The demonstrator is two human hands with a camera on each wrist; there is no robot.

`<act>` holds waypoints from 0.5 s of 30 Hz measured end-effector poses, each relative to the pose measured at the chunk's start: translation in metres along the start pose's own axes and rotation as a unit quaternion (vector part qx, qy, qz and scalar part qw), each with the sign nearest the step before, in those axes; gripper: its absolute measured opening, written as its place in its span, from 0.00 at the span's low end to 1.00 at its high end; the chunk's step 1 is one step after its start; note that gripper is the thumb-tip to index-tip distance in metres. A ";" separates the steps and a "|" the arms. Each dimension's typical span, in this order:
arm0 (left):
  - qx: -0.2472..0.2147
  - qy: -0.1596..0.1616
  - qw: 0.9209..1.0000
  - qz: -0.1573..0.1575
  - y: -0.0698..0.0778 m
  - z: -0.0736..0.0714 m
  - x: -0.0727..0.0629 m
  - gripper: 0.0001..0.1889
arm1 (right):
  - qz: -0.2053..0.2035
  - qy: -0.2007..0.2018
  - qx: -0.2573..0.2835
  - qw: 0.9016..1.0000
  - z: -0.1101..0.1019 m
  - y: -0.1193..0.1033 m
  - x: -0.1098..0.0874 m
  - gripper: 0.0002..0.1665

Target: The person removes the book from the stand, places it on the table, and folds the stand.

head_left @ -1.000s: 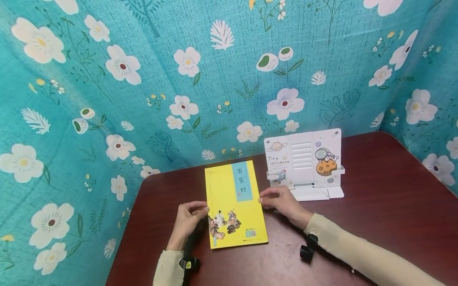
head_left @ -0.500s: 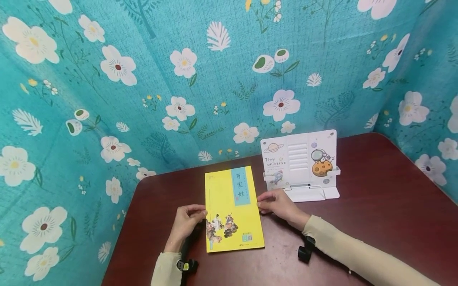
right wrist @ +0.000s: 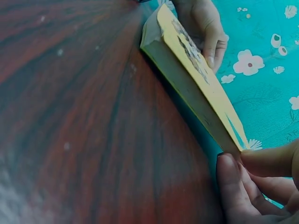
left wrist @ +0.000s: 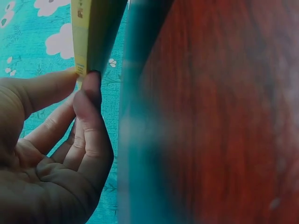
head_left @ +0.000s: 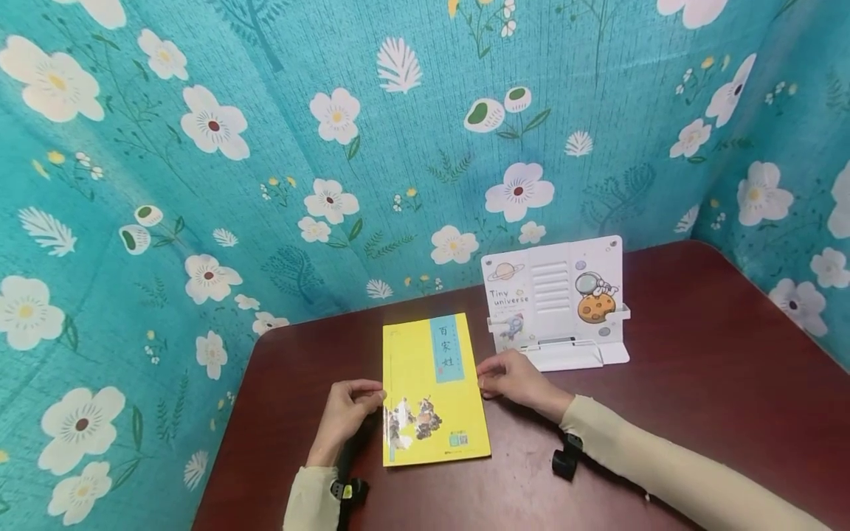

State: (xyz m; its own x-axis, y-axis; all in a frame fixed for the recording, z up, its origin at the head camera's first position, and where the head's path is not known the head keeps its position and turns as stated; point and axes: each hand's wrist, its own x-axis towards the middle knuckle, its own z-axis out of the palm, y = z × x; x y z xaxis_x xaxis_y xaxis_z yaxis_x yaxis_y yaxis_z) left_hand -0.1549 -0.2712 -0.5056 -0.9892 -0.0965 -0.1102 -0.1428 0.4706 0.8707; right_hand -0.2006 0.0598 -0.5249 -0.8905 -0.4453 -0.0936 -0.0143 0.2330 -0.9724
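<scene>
A yellow book [head_left: 425, 398] with a blue title panel and a small painted group of figures is held by both hands, cover facing up. My left hand [head_left: 344, 414] pinches its left edge between thumb and fingers; the left wrist view shows the spine [left wrist: 81, 32] at those fingertips. On the opposite side my right hand [head_left: 521, 383] pinches the right edge. In the right wrist view the page block [right wrist: 196, 100] stands tilted above the tabletop, with a dark gap under it. The underside of the book is hidden in the head view.
A white book stand [head_left: 554, 295] with astronaut and planet drawings stands at the back, just beyond my right hand. The dark red-brown table [head_left: 690, 354] has a rounded back right corner. Floral teal cloth [head_left: 398, 147] hangs behind and at the sides.
The book's top edge has come lower and nearer, and a glare now shows on its cover. Both hands keep their pinch. The head view has shifted slightly.
</scene>
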 end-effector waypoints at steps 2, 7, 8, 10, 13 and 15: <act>0.006 0.005 1.000 0.007 -0.001 0.008 0.001 0.08 | -0.001 -0.003 -0.030 1.000 -0.008 -0.002 -0.001 0.14; 0.030 0.009 1.000 0.003 0.002 0.017 0.001 0.08 | 0.001 -0.015 -0.091 0.996 -0.020 -0.013 0.000 0.15; 0.038 0.005 0.999 0.002 0.003 0.016 0.001 0.08 | 0.001 -0.015 -0.098 0.995 -0.020 -0.015 0.000 0.15; 0.056 -0.004 0.998 -0.001 0.005 0.012 0.001 0.09 | 0.002 -0.014 -0.109 0.994 -0.017 -0.017 0.001 0.15; 0.087 -0.016 0.996 -0.004 0.005 0.003 -0.001 0.09 | 0.008 -0.015 -0.096 0.995 -0.007 -0.015 -0.001 0.16; 0.104 -0.025 0.994 -0.002 0.006 -0.004 -0.002 0.09 | 0.012 -0.018 -0.077 0.997 0.001 -0.012 -0.004 0.18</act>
State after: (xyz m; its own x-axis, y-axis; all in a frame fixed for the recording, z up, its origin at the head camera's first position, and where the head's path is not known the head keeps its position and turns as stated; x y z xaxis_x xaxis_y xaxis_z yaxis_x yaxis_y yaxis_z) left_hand -0.1535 -0.2718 -0.4985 -0.9884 -0.0575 -0.1408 -0.1446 0.6417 0.7532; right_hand -0.1966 0.0577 -0.5132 -0.8745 -0.4683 -0.1263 -0.0660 0.3730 -0.9255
